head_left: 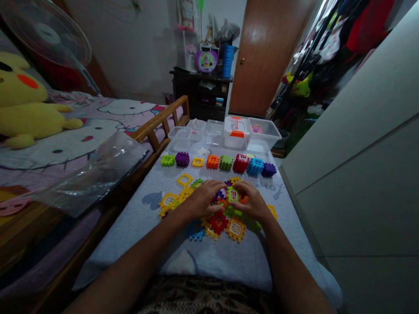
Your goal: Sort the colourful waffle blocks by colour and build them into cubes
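Note:
My right hand (pixel 251 201) pinches a light green interlocking toy block (pixel 232 194) with a window pattern between thumb and fingers, above a loose pile of pieces. To its left, my left hand (pixel 207 199) hovers over the pile with thumb and fingers apart and nothing seen between them. Beneath the hands lie a red piece (pixel 218 223), a yellow window piece (pixel 235 229), a blue piece (pixel 197 235) and several others, partly covered by the hands. Yellow pieces (pixel 169 200) spread out left of my left hand.
Sorted blocks stand in a row behind the pile, among them a purple stack (pixel 182 159), a red stack (pixel 241 163) and a blue stack (pixel 255 166). Clear plastic boxes (pixel 180 138) line the far end. A wooden bed rail (pixel 160 117) borders the left side, a white cabinet (pixel 356 144) the right.

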Motion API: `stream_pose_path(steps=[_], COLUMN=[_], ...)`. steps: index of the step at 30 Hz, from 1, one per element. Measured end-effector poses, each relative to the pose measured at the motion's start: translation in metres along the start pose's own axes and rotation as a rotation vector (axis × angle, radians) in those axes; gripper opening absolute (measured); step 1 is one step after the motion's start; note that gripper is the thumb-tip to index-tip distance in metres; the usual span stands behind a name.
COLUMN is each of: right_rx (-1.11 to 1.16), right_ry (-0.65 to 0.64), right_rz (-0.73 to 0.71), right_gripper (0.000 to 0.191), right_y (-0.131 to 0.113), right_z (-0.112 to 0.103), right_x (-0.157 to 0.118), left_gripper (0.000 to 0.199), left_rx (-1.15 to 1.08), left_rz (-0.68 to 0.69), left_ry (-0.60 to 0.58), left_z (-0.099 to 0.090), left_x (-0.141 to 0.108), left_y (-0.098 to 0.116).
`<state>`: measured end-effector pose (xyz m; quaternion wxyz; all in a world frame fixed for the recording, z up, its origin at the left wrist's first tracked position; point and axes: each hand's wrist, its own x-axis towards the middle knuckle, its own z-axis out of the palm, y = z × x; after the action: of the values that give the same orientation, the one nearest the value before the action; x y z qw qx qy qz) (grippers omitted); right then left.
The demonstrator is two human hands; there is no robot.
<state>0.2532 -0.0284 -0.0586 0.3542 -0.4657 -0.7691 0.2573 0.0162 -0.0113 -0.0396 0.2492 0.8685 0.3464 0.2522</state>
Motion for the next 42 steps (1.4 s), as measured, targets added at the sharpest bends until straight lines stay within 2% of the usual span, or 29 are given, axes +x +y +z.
stream_pose_path(steps=[2, 8, 13, 18, 22, 24, 27, 30, 42], right_rx=[0.068, 0.122, 0.144, 0.171, -0.049, -0.208, -0.344, -0.414, -0.539], right_ry=[-0.042, -0.097, -0.109, -0.118, -0.077, -0.138, -0.294, -0.362, -0.302], right_rz=[-0.01, 0.014, 0.059, 0.083, 0.151, 0.227, 0.311, 0.34, 0.269], right_gripper=[0.042, 0.041, 0.038, 0.035, 0.02, 0.009, 0.015, 0.011, 0.011], right_y=[-0.001, -0.004, -0.003, 0.002, 0.004, 0.004, 0.001, -0.001, 0.0], right_z=[0.001, 0.001, 0.003, 0.0, -0.016, -0.023, -0.026, -0.024, -0.008], right_x=[0.001, 0.001, 0.001, 0.001, -0.001, -0.002, -0.004, -0.005, -0.005], left_gripper=[0.062, 0.044, 0.045, 0.046, 0.048, 0.047, 0.045, 0.047, 0.046], left_rx=[-0.044, -0.104, -0.078, -0.02, 0.05, 0.071, 0.109, 0.128, 0.159], left_rz=[0.017, -0.003, -0.035, -0.076, -0.13, -0.155, -0.186, -0.191, -0.173], left_ry=[0.002, -0.02, -0.005, 0.064, 0.137, 0.177, 0.247, 0.295, 0.366], left_z=[0.006, 0.008, 0.01, 0.014, 0.012, 0.011, 0.011, 0.013, 0.016], left_x=[0.002, 0.006, 0.003, 0.001, -0.002, -0.004, -0.007, -0.009, -0.011], left_y=[0.001, 0.002, 0.005, 0.001, -0.006, -0.009, -0.015, -0.017, -0.018])
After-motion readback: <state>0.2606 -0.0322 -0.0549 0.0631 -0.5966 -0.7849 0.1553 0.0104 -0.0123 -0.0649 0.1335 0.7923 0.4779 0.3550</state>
